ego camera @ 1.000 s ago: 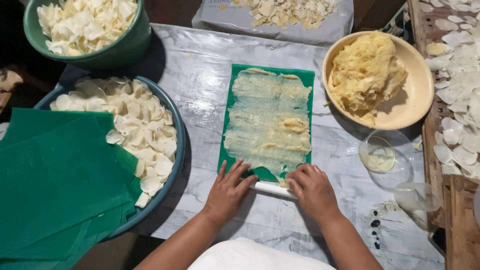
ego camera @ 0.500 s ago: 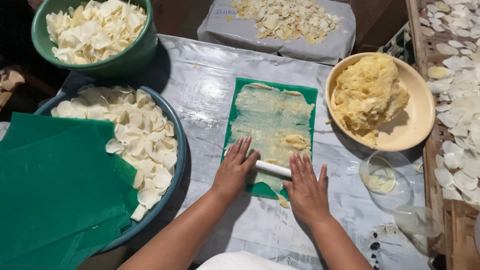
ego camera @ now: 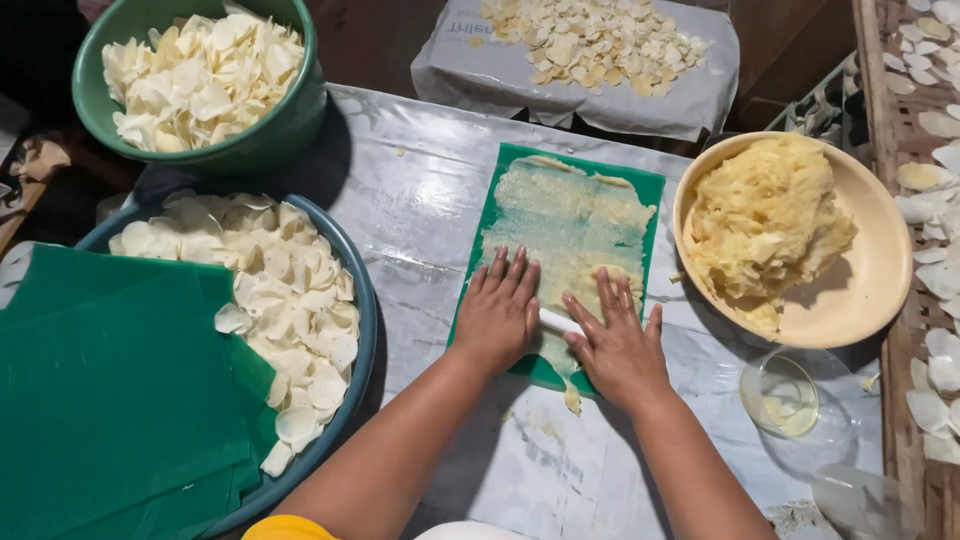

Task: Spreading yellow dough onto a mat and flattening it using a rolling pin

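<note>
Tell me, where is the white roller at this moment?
In the head view, the roller lies across the near part of the green sheet, under both hands, left and right, left of the dough bowl.

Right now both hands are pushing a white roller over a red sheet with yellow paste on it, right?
Not quite. The head view shows the sheet is green, not red. The rest holds: the left hand and the right hand press flat on a white roller over the yellow paste.

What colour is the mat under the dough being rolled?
Green; the mat shows best in the head view.
</note>
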